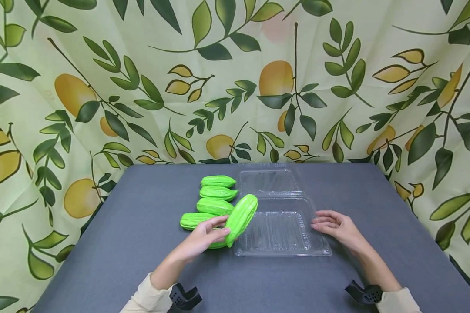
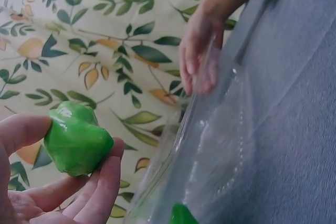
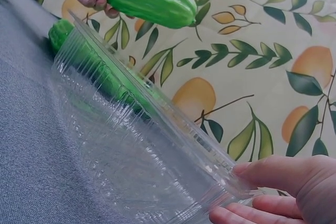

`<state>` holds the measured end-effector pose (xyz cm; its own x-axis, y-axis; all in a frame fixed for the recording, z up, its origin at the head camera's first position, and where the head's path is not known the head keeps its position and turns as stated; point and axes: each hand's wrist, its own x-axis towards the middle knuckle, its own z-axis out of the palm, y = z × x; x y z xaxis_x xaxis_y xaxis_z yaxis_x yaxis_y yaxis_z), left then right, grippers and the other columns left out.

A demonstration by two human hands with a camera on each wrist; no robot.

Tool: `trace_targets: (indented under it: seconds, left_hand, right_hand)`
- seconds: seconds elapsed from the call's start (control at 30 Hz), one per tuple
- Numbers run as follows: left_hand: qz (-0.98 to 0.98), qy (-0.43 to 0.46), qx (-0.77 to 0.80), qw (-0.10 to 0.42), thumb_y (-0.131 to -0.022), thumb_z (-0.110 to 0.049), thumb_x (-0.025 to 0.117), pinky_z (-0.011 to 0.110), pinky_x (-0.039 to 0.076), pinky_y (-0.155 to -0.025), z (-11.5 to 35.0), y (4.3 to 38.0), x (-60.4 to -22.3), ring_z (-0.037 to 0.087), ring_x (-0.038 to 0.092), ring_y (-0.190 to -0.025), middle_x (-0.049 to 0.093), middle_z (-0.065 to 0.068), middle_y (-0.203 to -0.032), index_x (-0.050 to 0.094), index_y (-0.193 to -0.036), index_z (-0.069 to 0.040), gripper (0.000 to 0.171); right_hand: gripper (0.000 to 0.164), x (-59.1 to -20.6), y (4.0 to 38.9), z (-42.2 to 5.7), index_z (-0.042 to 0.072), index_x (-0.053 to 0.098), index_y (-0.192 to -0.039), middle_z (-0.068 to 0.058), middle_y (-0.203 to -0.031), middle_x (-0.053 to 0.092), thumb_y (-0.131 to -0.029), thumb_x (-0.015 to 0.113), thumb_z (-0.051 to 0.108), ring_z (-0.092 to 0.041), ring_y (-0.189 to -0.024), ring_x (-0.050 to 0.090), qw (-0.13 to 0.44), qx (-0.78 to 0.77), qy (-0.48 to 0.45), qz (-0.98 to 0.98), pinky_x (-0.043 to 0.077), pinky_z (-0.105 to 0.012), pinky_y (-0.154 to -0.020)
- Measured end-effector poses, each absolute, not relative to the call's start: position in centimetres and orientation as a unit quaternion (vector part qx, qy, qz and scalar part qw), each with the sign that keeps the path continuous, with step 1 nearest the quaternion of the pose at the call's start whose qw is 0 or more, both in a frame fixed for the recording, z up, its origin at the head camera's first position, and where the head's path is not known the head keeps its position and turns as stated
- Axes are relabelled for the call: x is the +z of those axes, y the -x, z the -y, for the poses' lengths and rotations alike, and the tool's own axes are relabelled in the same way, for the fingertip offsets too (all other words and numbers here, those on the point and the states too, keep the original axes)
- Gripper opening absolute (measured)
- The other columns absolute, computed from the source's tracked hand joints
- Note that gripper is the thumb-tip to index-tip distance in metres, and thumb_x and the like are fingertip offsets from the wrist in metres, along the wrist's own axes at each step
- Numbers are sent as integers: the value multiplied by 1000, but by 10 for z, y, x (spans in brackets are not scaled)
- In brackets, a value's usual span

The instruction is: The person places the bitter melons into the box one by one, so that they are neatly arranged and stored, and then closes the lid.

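The left hand (image 1: 203,237) holds a bright green, glossy, ridged gourd-shaped piece (image 1: 241,219) near its lower end, thumb on one side and fingertips on the other, parted only by the thickness of the piece. This held piece is raised off the table, slanting up and away to the right, above the left edge of a clear, rectangular plastic clamshell container (image 1: 278,230).

The right hand (image 1: 338,228) is at the container's right side. In the right wrist view its thumb (image 3: 275,174) lies at the rim and its bent fingers sit beneath, pinching the edge lightly, with a small gap between thumb and fingers.

The container's clear ribbed base lies nearest the person, its clear flat lid (image 1: 270,180) folded back on the far side. Left of it, four more green ridged pieces (image 1: 214,206) lie in a column on a grey cloth-covered table (image 1: 102,261), and another green piece (image 1: 217,245) shows partly behind the left hand. Behind the table hangs a pale cloth (image 1: 235,108) printed with green leaves and orange fruit. Each wrist wears a black device (image 1: 185,297) beside a cream sleeve (image 1: 149,298).
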<state>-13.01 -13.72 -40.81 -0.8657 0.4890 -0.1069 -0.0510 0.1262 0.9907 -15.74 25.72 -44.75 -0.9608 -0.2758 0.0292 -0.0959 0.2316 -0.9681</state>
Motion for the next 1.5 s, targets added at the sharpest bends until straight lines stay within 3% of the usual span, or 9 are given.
trace_targets:
  seconds: [0.57,1.03,1.37,1.5]
  left_hand:
    - [-694,-141,665,237,-96,-15,54,31,53,-100,102,128,-414,15,63,-109,45,31,-137,29,-144,13,61]
    - [-680,-130,683,233,-96,-15,54,32,54,-99,79,132,-415,10,62,-102,47,29,-133,28,-144,12,61]
    - [-698,-119,669,228,-95,-16,56,38,53,-101,66,137,-414,24,61,-116,52,31,-133,36,-140,11,56]
    - [-707,-111,660,230,-93,-15,59,35,55,-97,61,138,-413,21,64,-110,56,29,-129,40,-138,10,54]
  right_hand:
    - [54,-450,156,-256,-24,38,-129,23,-94,69,-92,62,5,5,-85,69,84,-609,111,-781,55,-12,-75]
    - [53,-449,157,-256,-25,38,-129,21,-95,70,-92,62,5,4,-86,69,84,-609,117,-780,55,-12,-75]
    - [53,-450,157,-256,-25,37,-128,22,-94,70,-91,62,5,4,-86,69,83,-609,121,-779,55,-11,-75]
    - [53,-451,158,-256,-27,36,-127,21,-94,70,-91,62,3,5,-86,69,78,-613,128,-776,55,-11,-75]
